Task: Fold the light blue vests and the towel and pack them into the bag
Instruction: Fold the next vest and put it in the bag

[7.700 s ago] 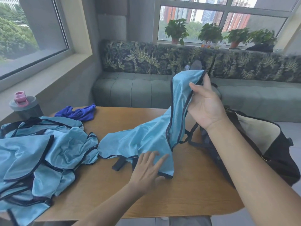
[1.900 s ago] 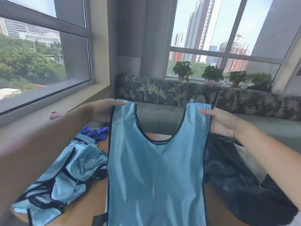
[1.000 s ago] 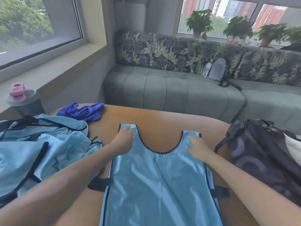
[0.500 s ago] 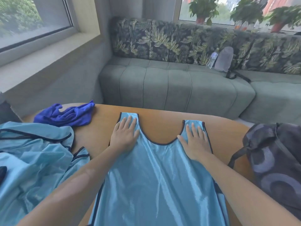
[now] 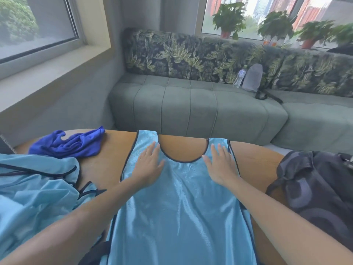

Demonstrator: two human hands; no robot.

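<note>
A light blue vest (image 5: 181, 207) with dark trim lies spread flat on the wooden table (image 5: 114, 150), its shoulder straps reaching the far edge. My left hand (image 5: 150, 166) rests palm-down on its left shoulder area, fingers apart. My right hand (image 5: 219, 165) lies flat on the right shoulder area the same way. A heap of more light blue vests (image 5: 38, 192) lies at the left. A crumpled dark blue towel (image 5: 70, 144) sits at the far left of the table. The dark patterned bag (image 5: 315, 190) stands at the right edge.
A grey-green sofa (image 5: 200, 109) with leaf-print back cushions runs behind the table. On it lie a water bottle (image 5: 239, 77) and a grey pouch (image 5: 252, 77). Potted plants (image 5: 229, 20) line the window sill.
The vest was held up in the air, then laid flat on the table. Both hands have slid slightly back from the strap tops, pressing the fabric smooth.
</note>
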